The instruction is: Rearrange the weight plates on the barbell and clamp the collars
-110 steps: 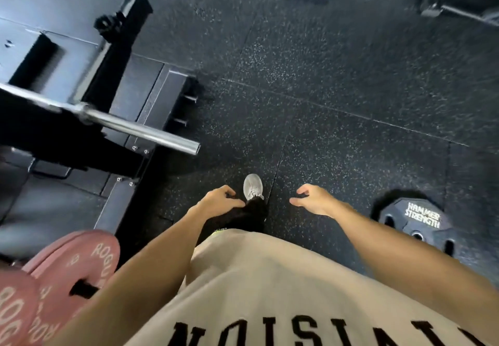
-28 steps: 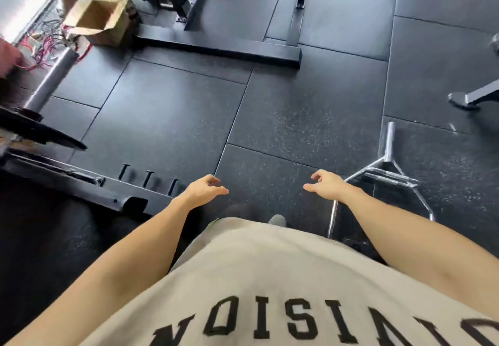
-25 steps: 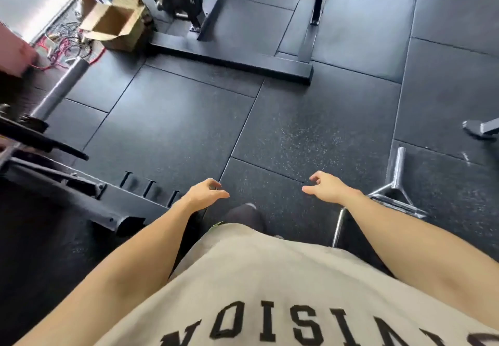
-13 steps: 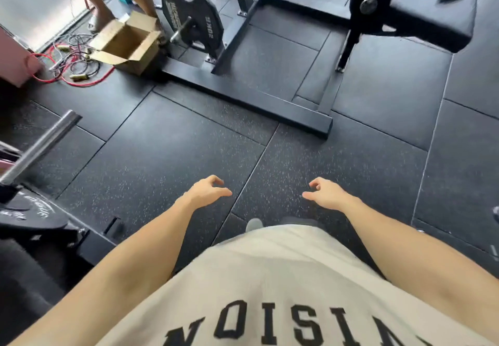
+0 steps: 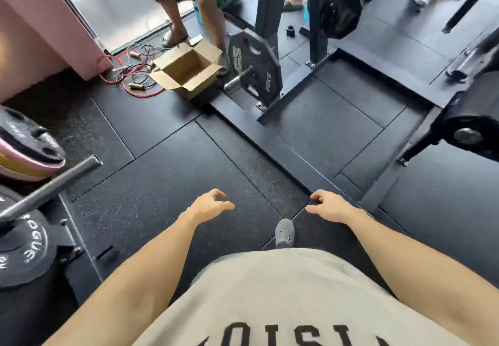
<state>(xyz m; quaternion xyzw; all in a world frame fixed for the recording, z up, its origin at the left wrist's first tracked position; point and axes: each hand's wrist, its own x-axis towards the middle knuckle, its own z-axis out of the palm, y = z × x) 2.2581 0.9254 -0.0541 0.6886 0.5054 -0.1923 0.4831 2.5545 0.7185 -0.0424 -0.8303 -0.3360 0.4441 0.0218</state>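
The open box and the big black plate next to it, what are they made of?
The box looks like plain brown cardboard: matte, with folded flaps. The plate marked 20KG looks rubber-coated or painted metal: dull black, with moulded grip holes. Which one, the picture cannot show.

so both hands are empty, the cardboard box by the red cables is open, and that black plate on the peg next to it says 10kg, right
Not quite: the black plate on the peg reads 20KG, not 10kg, as the head view shows. The rest stands: the left hand and right hand are empty, and the cardboard box by the red cables is open.
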